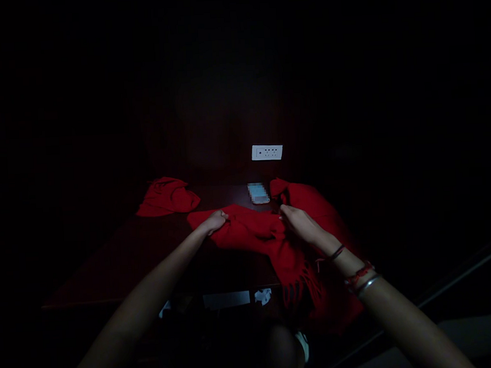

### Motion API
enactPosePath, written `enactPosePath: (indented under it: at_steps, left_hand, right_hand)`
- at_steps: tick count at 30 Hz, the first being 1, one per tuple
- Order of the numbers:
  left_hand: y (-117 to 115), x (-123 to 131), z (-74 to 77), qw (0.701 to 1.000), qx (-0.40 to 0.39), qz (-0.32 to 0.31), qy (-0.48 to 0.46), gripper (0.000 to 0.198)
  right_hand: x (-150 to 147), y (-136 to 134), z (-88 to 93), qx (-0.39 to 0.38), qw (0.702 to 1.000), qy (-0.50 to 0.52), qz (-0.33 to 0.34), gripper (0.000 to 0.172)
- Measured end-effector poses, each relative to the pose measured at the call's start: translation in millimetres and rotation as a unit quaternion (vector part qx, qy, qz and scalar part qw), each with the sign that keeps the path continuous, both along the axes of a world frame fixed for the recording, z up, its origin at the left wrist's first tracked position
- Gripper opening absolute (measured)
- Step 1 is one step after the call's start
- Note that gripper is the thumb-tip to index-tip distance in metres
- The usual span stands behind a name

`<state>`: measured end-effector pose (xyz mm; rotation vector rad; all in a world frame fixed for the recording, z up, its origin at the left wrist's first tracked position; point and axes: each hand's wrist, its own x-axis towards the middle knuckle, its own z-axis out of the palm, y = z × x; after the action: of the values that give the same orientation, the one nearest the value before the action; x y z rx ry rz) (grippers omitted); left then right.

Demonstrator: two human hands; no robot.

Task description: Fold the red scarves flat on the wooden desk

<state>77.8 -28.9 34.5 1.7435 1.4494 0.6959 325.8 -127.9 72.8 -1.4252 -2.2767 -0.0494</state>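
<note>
– Darkness fills most of the room, so what can you make out of the surface?

– Dim light falls on a dark reddish table (pixel 121 256). Toward its far left lies a folded red cloth (pixel 164 199), loosely heaped.

– And next along?

– The left hand (pixel 218 221), its fingers curled closed on a fringed red scarf (pixel 248 228). That scarf lies across the middle of the table, its right part hanging down over the front edge.

– Anything behind it?

– A phone (pixel 258 193) lies flat just beyond the scarf, its screen side blurred into blocks. On the wall above sits a white socket panel (pixel 267 152).

– What of the right hand (pixel 299 222)?

– Its fingers are drawn narrow, pinching the scarf near where it bends downward. Below that hand, the fringe (pixel 302 285) dangles in separate strands.

– And farthest right?

– A larger red cloth (pixel 318 202) lies beside and beyond the right hand, running down past the table edge; whether it joins the scarf, I cannot tell. Along the right forearm come a dark band (pixel 337 251), a red bracelet (pixel 359 275) and a silver bangle (pixel 368 286).
</note>
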Motion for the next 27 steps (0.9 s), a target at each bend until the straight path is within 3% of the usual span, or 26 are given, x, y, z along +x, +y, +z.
enactPosePath:
  at_steps: [4, 8, 10, 13, 15, 16, 20, 23, 25, 27]
  left_hand:
    - [-2, -2, 1.7, 0.999, -0.029, -0.034, -0.029, 0.018]
    - [-8, 4, -0.8, 0.995, -0.056, -0.061, -0.053, 0.026]
    - [-12, 5, -3.7, 0.993, -0.071, -0.074, -0.067, 0.032]
    - [-14, 4, -7.4, 0.990, -0.074, -0.079, -0.086, 0.033]
    - [-13, 3, -9.6, 0.991, -0.069, -0.073, -0.091, 0.033]
    - [-12, 2, -10.8, 0.991, -0.066, -0.069, -0.091, 0.033]
    - [-6, 1, -17.0, 0.993, -0.063, -0.065, -0.081, 0.033]
    - [-1, -2, -20.4, 0.993, -0.059, -0.068, -0.076, 0.030]
    - [3, -6, -21.0, 0.994, -0.053, -0.067, -0.073, 0.029]
    - [8, -11, -20.7, 0.995, -0.042, -0.059, -0.066, 0.028]
  right_hand:
    - [3, -3, 0.5, -0.023, 1.000, -0.021, 0.005, 0.006]
    - [-9, 8, -21.5, -0.081, 0.990, 0.101, -0.055, 0.005]
    - [-13, 11, -31.0, -0.127, 0.968, 0.201, -0.082, 0.005]
    - [-15, 12, -34.8, -0.195, 0.906, 0.353, -0.128, 0.021]
    - [-11, 10, -26.5, -0.243, 0.877, 0.388, -0.148, 0.030]
    - [-9, 10, -18.3, -0.261, 0.875, 0.377, -0.151, 0.032]
    - [6, 8, 35.6, -0.263, 0.931, 0.231, -0.103, 0.029]
    - [17, 2, 70.5, -0.313, 0.939, 0.133, -0.053, 0.030]
    - [22, -3, 74.6, -0.344, 0.931, 0.107, -0.062, 0.031]
    - [25, -8, 60.9, -0.363, 0.919, 0.134, -0.073, 0.035]
